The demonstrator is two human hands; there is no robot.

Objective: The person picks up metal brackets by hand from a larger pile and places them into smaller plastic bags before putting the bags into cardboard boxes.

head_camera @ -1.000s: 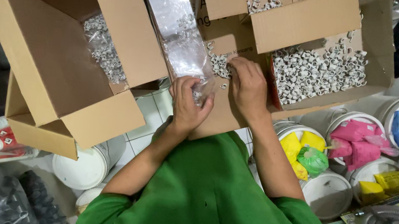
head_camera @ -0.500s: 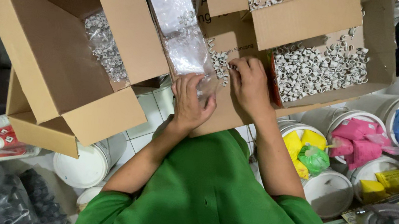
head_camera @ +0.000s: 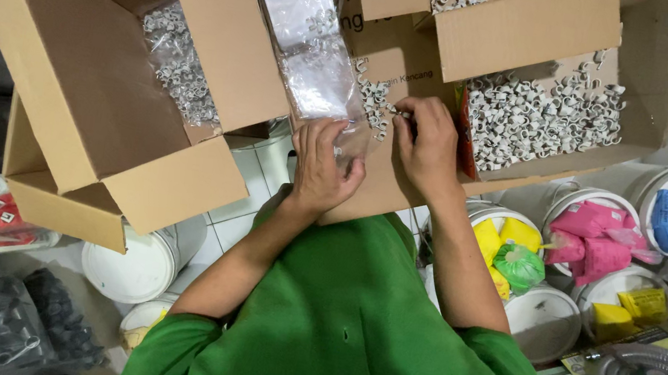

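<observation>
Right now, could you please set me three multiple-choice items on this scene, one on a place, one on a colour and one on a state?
1. Where does the loose heap of small white clips lie?
A. In the open cardboard box on the person's right
B. In a white bucket
C. On the tiled floor

2. What colour is the person's shirt?
A. Blue
B. Green
C. Pink

3. What is the left hand doing?
A. Resting flat on a box flap
B. Lifting a bucket
C. Gripping the clear plastic bag

Answers:
1 A, the clips fill the right cardboard box.
2 B, the buttoned shirt is plainly green.
3 C, its fingers close round the bag's lower end, while the right hand pinches a clip at the small pile beside it.
</observation>
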